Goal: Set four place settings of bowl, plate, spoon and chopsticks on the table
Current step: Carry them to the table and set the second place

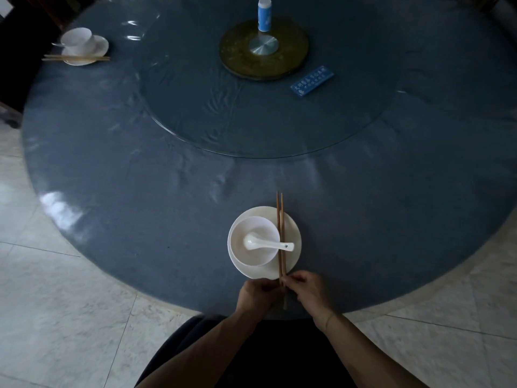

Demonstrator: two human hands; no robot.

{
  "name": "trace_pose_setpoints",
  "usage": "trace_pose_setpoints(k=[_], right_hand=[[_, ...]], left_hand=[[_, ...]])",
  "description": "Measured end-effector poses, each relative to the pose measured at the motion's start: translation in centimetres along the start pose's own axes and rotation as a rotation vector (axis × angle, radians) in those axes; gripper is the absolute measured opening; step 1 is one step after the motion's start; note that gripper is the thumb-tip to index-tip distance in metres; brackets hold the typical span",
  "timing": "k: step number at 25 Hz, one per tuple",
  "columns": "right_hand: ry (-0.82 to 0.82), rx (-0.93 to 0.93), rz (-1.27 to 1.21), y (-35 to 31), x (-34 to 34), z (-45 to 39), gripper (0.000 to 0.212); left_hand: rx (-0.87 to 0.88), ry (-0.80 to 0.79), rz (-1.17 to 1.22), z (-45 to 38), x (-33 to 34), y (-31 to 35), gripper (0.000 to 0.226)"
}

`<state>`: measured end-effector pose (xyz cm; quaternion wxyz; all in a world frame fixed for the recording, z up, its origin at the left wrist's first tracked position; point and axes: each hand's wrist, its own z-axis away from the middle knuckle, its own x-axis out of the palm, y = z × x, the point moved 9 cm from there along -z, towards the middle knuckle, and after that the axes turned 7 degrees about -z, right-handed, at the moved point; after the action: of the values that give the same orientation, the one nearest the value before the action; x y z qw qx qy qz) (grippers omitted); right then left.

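- The round counter [140, 169] carries two place settings in view; the task asks for four, so by my reckoning about half is left, though the counter's right and far edges run out of view.
- A glass turntable [223, 121] sits in the counter's middle, with a round brown base [291, 56], a blue-and-white bottle [264, 15] and a blue card [312, 80] on it.
- The far-left setting [84, 46] looks complete: bowl on plate, spoon handle sticking out, chopsticks across the plate's front.
- At the near edge, a plate [292, 233] holds a bowl [253, 256], with a spoon [265, 243] lying in the bowl.
- The chopsticks [280, 219] lie across the plate's right side, over the spoon handle, apparently being straightened.
- The left hand [258, 296] and right hand [306, 289] both pinch the chopsticks' near ends at the counter's edge.
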<state>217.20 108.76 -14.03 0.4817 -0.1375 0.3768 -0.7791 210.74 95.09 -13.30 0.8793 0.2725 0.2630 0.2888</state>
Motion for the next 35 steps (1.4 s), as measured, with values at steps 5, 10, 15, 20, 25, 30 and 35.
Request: trace_pose_setpoints(k=[5,10,15,20,25,30,35], right_hand=[[0.023,-0.004,-0.022,-0.2,-0.2,-0.1,0.016],[0.043,-0.003,-0.038,-0.3,-0.3,0.1,0.015],[0.033,0.004,-0.038,-0.3,-0.4,0.2,0.015],[0.011,-0.017,-0.004,-0.8,-0.9,0.3,0.016],[-0.001,-0.059,0.098,-1.1,-1.8,0.5,0.014],[0.007,-0.257,0.609,-4.9,-3.6,2.3,0.022],[-0.14,-0.501,1.159,-11.2,-2.2,4.9,0.027]], left_hand=[[0.041,-0.034,-0.017,-0.6,0.5,-0.4,0.006],[0.087,-0.059,-0.052,-0.9,0.7,-0.3,0.008],[0.075,-0.058,-0.085,-1.3,0.6,-0.5,0.019],[0.108,-0.026,-0.196,-1.3,0.2,-0.2,0.033],[0.101,0.04,-0.308,-0.4,-0.5,0.1,0.03],[0.122,0.111,-0.414,2.1,-2.5,0.7,0.016],[0.152,0.243,-0.535,4.5,-8.0,2.3,0.023]])
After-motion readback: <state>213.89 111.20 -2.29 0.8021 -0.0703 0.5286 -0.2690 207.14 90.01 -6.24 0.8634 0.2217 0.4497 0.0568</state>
